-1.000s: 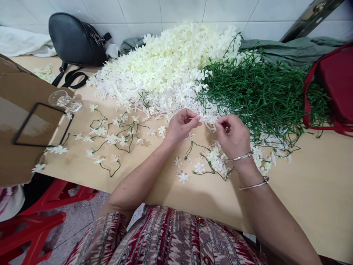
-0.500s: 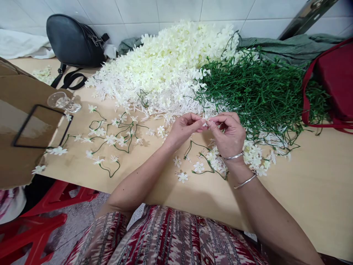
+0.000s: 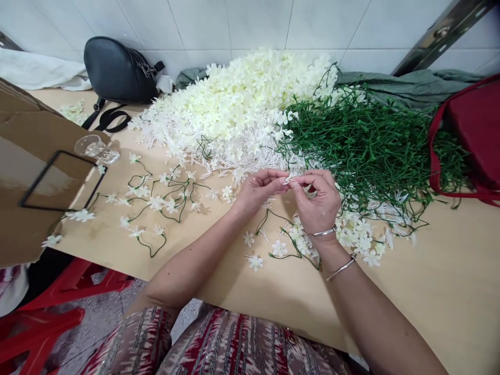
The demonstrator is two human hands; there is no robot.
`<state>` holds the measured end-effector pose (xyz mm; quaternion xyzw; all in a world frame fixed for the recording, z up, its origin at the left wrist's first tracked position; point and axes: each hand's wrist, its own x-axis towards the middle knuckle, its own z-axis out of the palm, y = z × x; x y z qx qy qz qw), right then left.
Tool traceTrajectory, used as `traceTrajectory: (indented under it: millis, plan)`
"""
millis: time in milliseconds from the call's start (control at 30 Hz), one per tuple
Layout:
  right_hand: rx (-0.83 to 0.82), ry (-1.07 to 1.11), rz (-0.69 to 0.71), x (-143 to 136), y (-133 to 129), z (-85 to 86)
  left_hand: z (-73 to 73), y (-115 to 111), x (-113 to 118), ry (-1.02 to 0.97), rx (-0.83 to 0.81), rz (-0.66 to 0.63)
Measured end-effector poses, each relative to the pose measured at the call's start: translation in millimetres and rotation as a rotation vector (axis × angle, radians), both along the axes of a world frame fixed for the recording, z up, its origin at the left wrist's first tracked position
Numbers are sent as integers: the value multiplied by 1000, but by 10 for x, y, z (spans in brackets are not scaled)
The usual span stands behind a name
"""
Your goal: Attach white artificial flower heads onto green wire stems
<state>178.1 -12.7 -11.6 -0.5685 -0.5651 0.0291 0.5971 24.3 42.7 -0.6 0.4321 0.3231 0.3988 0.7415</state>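
Observation:
My left hand (image 3: 262,188) and my right hand (image 3: 318,200) meet at the fingertips over the table, pinched around a small white artificial flower (image 3: 288,180). Fingers hide most of it. Right behind them rises a heap of cream-white flower heads (image 3: 250,104), with white stamen pieces (image 3: 234,156) along its front. Green plastic stems (image 3: 375,135) lie piled to the right. Below my hands are a loose flower (image 3: 255,262) and a green stem bearing flowers (image 3: 279,249). More flowered stems (image 3: 156,203) are spread out on the left.
A cardboard box (image 3: 23,156) and a clear plastic cup (image 3: 97,149) are at the left. Behind them sits a black bag (image 3: 117,73). A red bag (image 3: 476,125) stands at the right. Red stools (image 3: 47,333) are below the table's left edge (image 3: 105,268).
The whole view has tilted up slightly, so things appear lower. My hands stay together at the flower, with small shifts of the fingers.

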Motion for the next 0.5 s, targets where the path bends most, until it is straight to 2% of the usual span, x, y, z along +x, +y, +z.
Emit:
traceTrajectory:
  millis: [167,367,500]
  plan:
    - [-20,23,82,-7,28,17,-25,46,-23,0,48,-29]
    - [-76,182,115,75,75,-25,-9,94,-28,23,267,-96]
    - [-80,97,181,133,109,-4,-6,107,-20,60,372,-93]
